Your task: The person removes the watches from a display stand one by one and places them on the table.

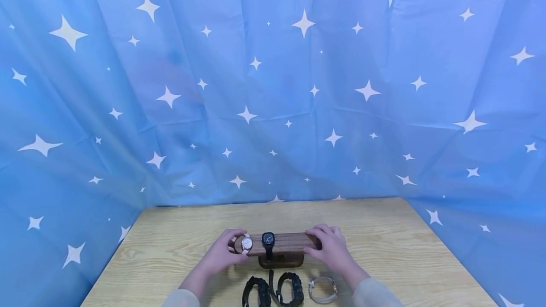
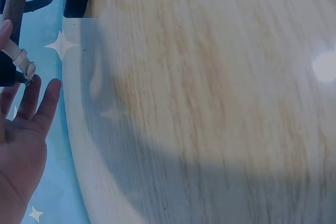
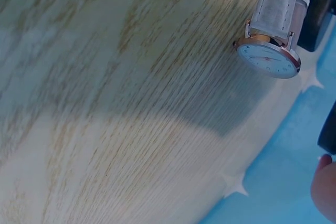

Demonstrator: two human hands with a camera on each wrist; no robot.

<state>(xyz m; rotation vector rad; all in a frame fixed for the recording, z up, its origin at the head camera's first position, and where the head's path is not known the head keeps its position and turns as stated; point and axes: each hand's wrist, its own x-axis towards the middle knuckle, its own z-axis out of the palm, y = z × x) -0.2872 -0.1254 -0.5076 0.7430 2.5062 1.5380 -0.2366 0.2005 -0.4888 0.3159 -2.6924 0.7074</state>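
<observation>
The left hand [image 1: 223, 251] held the white-strapped watch [image 1: 246, 244] at the left end of the wooden bar [image 1: 283, 242] — fingers curled around it. The right hand [image 1: 330, 246] gripped the bar's right end. A black watch [image 1: 268, 242] sat at the middle of the bar, which stood on the table [image 1: 384, 255].

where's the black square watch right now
In the head view the black watch is strapped around the middle of the wooden stand bar, right of the white-strapped watch that the left hand touches.
</observation>
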